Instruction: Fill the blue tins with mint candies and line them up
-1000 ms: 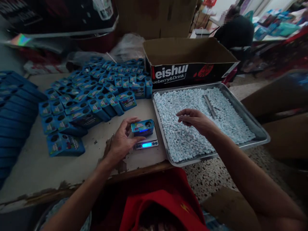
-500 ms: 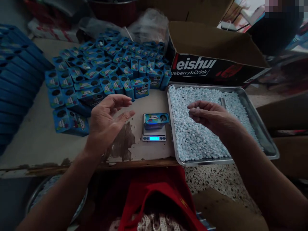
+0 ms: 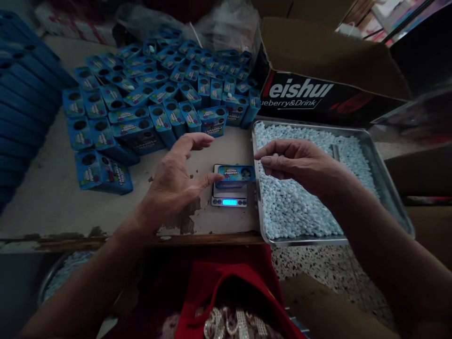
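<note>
A small blue box [image 3: 233,173] labelled "Caramelo Macizo" lies on a digital scale [image 3: 229,201] with a lit blue display, which I cannot read. Pale candies show in the box's round hole at its right end. My left hand [image 3: 180,174] is open beside it, fingers spread, its thumb tip close to the box's left end; whether they touch I cannot tell. To the right, my right hand [image 3: 293,162] is closed in a pinch on some small candies, over the left rim of a metal tray [image 3: 307,242] filled with pale blue and white candies [image 3: 300,207].
Many similar blue boxes [image 3: 137,134] stand packed behind my left hand, and tall stacks of blue pieces [image 3: 28,103] rise at far left. A black cardboard carton [image 3: 300,96] sits behind the tray. Below the table edge is a bowl of candies [image 3: 67,273].
My left hand has moved right, its thumb now close to the box on the scale. My right hand has moved left toward the box, still pinched. The view has shifted slightly.
</note>
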Demonstrator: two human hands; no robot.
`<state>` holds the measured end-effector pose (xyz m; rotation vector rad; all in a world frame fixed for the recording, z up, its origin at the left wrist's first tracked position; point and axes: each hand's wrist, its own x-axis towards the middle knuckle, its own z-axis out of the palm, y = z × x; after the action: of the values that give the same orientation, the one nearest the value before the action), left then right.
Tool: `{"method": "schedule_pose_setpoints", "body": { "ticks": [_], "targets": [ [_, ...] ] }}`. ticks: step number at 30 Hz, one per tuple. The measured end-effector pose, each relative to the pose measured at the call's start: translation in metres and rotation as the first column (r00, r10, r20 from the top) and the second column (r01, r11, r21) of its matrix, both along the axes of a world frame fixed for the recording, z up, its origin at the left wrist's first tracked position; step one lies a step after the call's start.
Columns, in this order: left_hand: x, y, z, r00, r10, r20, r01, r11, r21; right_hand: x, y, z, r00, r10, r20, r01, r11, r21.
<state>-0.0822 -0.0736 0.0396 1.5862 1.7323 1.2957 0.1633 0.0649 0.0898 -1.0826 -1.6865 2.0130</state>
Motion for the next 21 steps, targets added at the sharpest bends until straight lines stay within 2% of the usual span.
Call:
{"method": "schedule_pose_setpoints", "body": {
  "ticks": [5, 8, 10, 12, 13, 14, 16, 18, 19, 21],
  "targets": [
    [0.014, 0.006, -0.016, 0.999, -0.011, -0.032, 0.006, 0.988, -0.153, 0.013, 0.003, 0.007, 1.000, -0.019, 0.020, 0.018, 0.998, 0.059],
    [0.028, 0.006, -0.027, 0.996, 0.004, 0.091, 0.020, 0.965, -0.261, 0.030, 0.008, 0.008, 0.996, -0.061, 0.063, 0.049, 0.984, 0.170],
    [0.036, 0.008, -0.030, 0.980, -0.003, 0.200, 0.054, 0.967, -0.248, 0.039, 0.005, 0.001, 0.988, -0.127, 0.092, 0.093, 0.948, 0.304],
    [0.042, 0.015, -0.028, 0.981, -0.066, 0.185, 0.093, 0.986, -0.139, 0.042, -0.004, -0.013, 0.968, -0.247, 0.052, 0.211, 0.907, 0.365],
    [0.044, 0.020, -0.023, 0.988, -0.114, 0.103, 0.120, 0.991, -0.055, 0.041, -0.011, -0.023, 0.948, -0.319, -0.002, 0.301, 0.895, 0.329],
    [0.046, 0.026, -0.018, 0.986, -0.165, -0.018, 0.165, 0.986, 0.036, 0.038, -0.018, -0.033, 0.918, -0.392, -0.063, 0.395, 0.891, 0.224],
    [0.050, 0.039, -0.003, 0.918, -0.263, -0.296, 0.319, 0.934, 0.160, 0.029, -0.030, -0.054, 0.830, -0.530, -0.170, 0.513, 0.847, -0.138],
    [0.055, 0.050, 0.009, 0.803, -0.339, -0.491, 0.473, 0.863, 0.178, 0.019, -0.037, -0.069, 0.744, -0.625, -0.235, 0.477, 0.744, -0.469],
    [0.058, 0.055, 0.012, 0.755, -0.363, -0.546, 0.523, 0.835, 0.169, 0.014, -0.039, -0.073, 0.704, -0.664, -0.252, 0.435, 0.683, -0.586],
    [0.062, 0.062, 0.013, 0.703, -0.362, -0.612, 0.563, 0.809, 0.167, 0.007, -0.039, -0.077, 0.626, -0.734, -0.262, 0.367, 0.574, -0.732]
  ]
}}
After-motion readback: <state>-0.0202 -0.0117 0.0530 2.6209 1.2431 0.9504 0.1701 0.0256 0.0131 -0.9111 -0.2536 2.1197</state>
